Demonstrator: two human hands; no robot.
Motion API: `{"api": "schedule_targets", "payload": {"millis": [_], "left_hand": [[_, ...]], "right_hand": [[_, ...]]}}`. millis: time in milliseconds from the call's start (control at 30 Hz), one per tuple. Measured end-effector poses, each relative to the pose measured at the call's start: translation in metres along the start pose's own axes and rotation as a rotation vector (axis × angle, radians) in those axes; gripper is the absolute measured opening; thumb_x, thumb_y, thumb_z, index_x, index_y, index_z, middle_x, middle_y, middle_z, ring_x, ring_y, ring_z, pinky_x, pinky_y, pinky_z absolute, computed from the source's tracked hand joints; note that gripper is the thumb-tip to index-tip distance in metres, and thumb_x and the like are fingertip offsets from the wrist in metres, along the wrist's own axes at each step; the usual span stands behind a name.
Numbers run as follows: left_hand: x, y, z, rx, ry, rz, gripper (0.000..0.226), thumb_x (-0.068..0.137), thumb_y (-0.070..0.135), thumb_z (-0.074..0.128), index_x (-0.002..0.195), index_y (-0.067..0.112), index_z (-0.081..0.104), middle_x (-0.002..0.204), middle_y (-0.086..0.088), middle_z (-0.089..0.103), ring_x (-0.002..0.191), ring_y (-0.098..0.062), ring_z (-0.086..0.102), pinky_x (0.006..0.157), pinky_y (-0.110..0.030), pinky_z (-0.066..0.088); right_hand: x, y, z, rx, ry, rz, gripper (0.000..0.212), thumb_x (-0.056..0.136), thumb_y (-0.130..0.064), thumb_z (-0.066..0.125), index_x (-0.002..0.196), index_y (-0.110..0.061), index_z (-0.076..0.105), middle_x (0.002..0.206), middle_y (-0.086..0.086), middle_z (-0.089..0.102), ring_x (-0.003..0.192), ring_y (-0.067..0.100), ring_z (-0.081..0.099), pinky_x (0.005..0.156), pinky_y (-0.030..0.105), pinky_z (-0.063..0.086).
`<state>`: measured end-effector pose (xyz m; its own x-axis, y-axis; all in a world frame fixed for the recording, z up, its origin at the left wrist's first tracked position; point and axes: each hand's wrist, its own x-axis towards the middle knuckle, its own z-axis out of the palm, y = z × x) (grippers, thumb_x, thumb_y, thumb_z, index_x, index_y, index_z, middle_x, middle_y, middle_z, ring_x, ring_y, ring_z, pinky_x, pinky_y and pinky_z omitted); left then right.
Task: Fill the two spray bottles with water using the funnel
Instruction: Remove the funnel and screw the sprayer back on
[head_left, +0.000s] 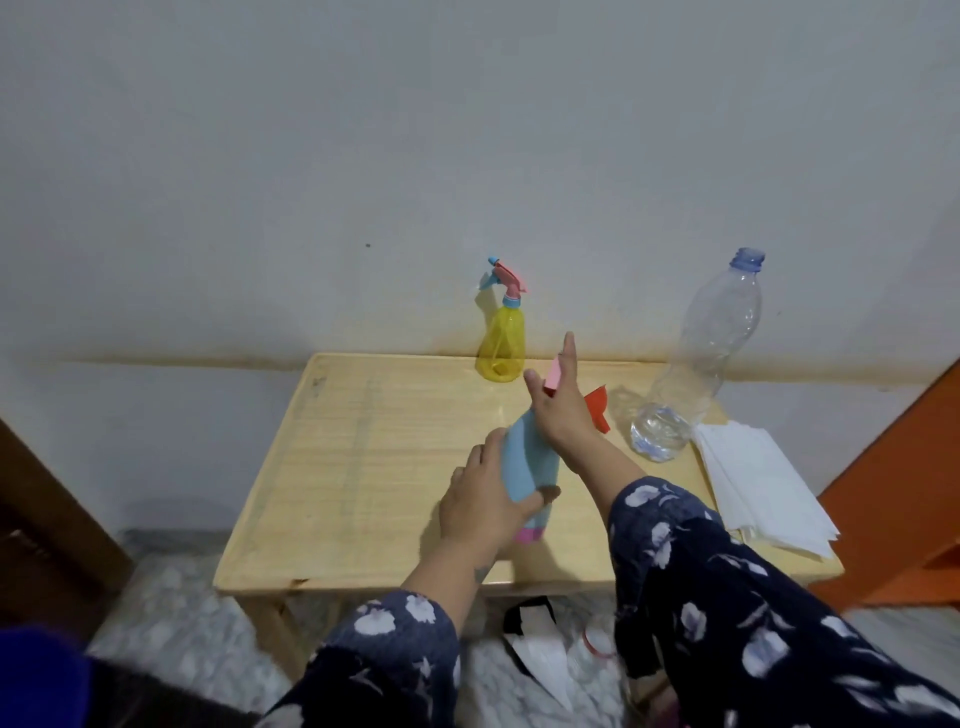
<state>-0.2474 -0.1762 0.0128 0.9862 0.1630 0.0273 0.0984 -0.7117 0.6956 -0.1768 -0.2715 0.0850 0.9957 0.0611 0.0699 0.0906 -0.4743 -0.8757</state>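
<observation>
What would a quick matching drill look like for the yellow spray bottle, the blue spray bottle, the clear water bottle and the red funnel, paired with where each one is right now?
Things:
1. yellow plastic spray bottle
2. blue plastic spray bottle
3. clear plastic water bottle
4. red plastic funnel

Places:
A. held between both hands
B. upright at the table's back edge, by the wall
C. partly hidden behind the right hand
D. uncapped, beside the white paper stack

Pairs: 1-B, 2-A, 3-D, 4-C

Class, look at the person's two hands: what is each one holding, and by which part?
Both hold the blue spray bottle: the left hand grips its lower body, and the right hand is on the pink spray head at the top.
</observation>
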Motion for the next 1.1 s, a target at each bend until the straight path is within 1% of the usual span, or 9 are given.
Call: {"api": "schedule_targets", "payload": {"millis": [67, 133, 233, 333, 433, 600, 800, 967, 1100], "left_hand": [[-0.004, -0.008, -0.003, 0.04, -0.09, 0.075, 0.068, 0.083, 0.071, 0.048, 0.14, 0.042, 0.028, 0.131, 0.014, 0.053, 0.109, -0.016, 0.06, 0.077, -0.034, 0.049], [-0.007, -0.02, -0.008, 0.082, -0.131, 0.048, 0.053, 0.091, 0.068, 0.032, 0.135, 0.039, 0.039, 0.127, 0.013, 0.057, 0.107, -0.013, 0.061, 0.082, -0.033, 0.05], [-0.01, -0.035, -0.014, 0.215, -0.179, -0.04, 0.045, 0.098, 0.057, 0.03, 0.126, 0.03, 0.053, 0.125, 0.008, 0.059, 0.107, -0.015, 0.059, 0.085, -0.033, 0.05], [-0.014, -0.04, -0.017, 0.304, -0.193, -0.097, 0.038, 0.098, 0.05, 0.034, 0.121, 0.029, 0.056, 0.12, 0.008, 0.061, 0.102, -0.017, 0.059, 0.083, -0.033, 0.05], [-0.028, -0.04, -0.012, 0.336, -0.203, -0.15, 0.035, 0.097, 0.048, 0.037, 0.122, 0.03, 0.054, 0.121, 0.008, 0.06, 0.102, -0.017, 0.059, 0.083, -0.033, 0.051], [-0.056, -0.038, -0.006, 0.353, -0.207, -0.19, 0.034, 0.097, 0.047, 0.038, 0.122, 0.03, 0.054, 0.117, 0.007, 0.062, 0.099, -0.018, 0.06, 0.085, -0.034, 0.052], [-0.084, -0.029, -0.002, 0.371, -0.162, -0.184, 0.033, 0.097, 0.047, 0.039, 0.12, 0.029, 0.055, 0.115, 0.007, 0.061, 0.097, -0.018, 0.06, 0.082, -0.034, 0.053], [-0.098, -0.031, -0.008, 0.384, -0.117, -0.197, 0.03, 0.097, 0.046, 0.04, 0.115, 0.029, 0.057, 0.114, 0.006, 0.062, 0.1, -0.02, 0.06, 0.083, -0.034, 0.052], [-0.104, -0.034, -0.013, 0.396, -0.11, -0.217, 0.029, 0.096, 0.046, 0.039, 0.113, 0.03, 0.056, 0.11, 0.005, 0.064, 0.098, -0.02, 0.06, 0.082, -0.034, 0.052]], "right_hand": [[-0.006, 0.017, -0.007, 0.036, -0.005, 0.013, 0.066, 0.1, -0.037, 0.041, 0.151, -0.031, 0.0, 0.157, 0.005, 0.024, 0.139, 0.029, 0.033, 0.109, 0.038, 0.029], [-0.016, 0.036, -0.015, 0.1, 0.008, 0.027, 0.053, 0.099, -0.038, 0.042, 0.147, -0.031, 0.022, 0.147, 0.009, 0.04, 0.129, 0.023, 0.046, 0.11, 0.041, 0.033], [-0.038, 0.065, -0.025, 0.173, -0.01, 0.063, 0.036, 0.099, -0.037, 0.04, 0.133, -0.026, 0.044, 0.121, 0.01, 0.057, 0.099, 0.018, 0.061, 0.087, 0.044, 0.053], [-0.071, 0.092, -0.031, 0.124, -0.055, 0.081, 0.03, 0.1, -0.034, 0.041, 0.124, -0.022, 0.053, 0.117, 0.004, 0.059, 0.095, 0.016, 0.063, 0.074, 0.029, 0.052], [-0.099, 0.117, -0.041, 0.056, -0.054, 0.091, 0.028, 0.098, -0.039, 0.043, 0.12, -0.028, 0.057, 0.12, -0.006, 0.061, 0.105, 0.016, 0.061, 0.09, 0.032, 0.048], [-0.129, 0.13, -0.061, 0.024, -0.048, 0.102, 0.036, 0.098, -0.041, 0.043, 0.13, -0.029, 0.053, 0.119, -0.013, 0.054, 0.111, 0.005, 0.047, 0.09, 0.021, 0.035], [-0.147, 0.132, -0.065, 0.002, 0.015, 0.081, 0.021, 0.095, -0.047, 0.045, 0.107, -0.035, 0.058, 0.095, -0.004, 0.067, 0.079, 0.019, 0.063, 0.072, 0.03, 0.052], [-0.152, 0.125, -0.06, -0.061, -0.04, 0.058, 0.033, 0.094, -0.055, 0.04, 0.117, -0.038, 0.056, 0.102, -0.011, 0.062, 0.096, 0.013, 0.057, 0.09, 0.038, 0.048], [-0.157, 0.117, -0.049, -0.067, -0.142, 0.0, 0.036, 0.092, -0.059, 0.038, 0.11, -0.037, 0.059, 0.107, -0.011, 0.065, 0.1, 0.014, 0.059, 0.091, 0.04, 0.049]]}}
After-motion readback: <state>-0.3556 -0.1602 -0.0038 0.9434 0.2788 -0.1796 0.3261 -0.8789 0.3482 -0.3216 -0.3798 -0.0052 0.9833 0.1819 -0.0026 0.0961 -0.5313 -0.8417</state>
